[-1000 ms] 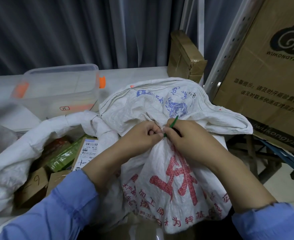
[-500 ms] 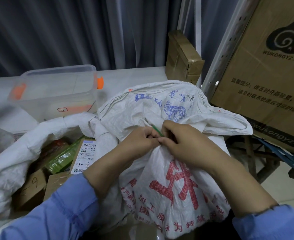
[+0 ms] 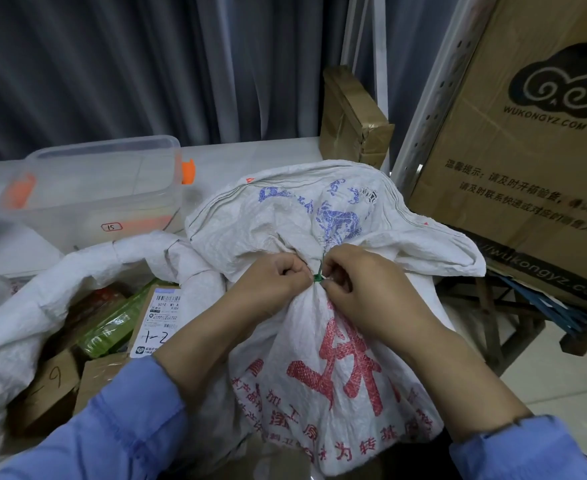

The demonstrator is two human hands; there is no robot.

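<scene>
A white woven sack point(image 3: 323, 386) with red and blue print stands in front of me, its neck gathered into a bunch. A thin green tie point(image 3: 318, 278) wraps that neck. My left hand point(image 3: 271, 282) and my right hand point(image 3: 358, 289) meet at the neck, fingers curled, each pinching the green tie from its own side. Most of the tie is hidden between my fingers. The sack's loose top flares out beyond my hands.
To the left lies an open white sack point(image 3: 25, 306) holding cardboard parcels point(image 3: 155, 320) and a green packet point(image 3: 112, 323). A clear plastic bin point(image 3: 94, 188) sits behind it. A large cardboard box point(image 3: 527, 150) and a metal rack post point(image 3: 434, 98) stand at the right.
The green tie stuck up from my right fingers a second ago; now it lies tight around the sack's neck, and both hands have closed in on it.
</scene>
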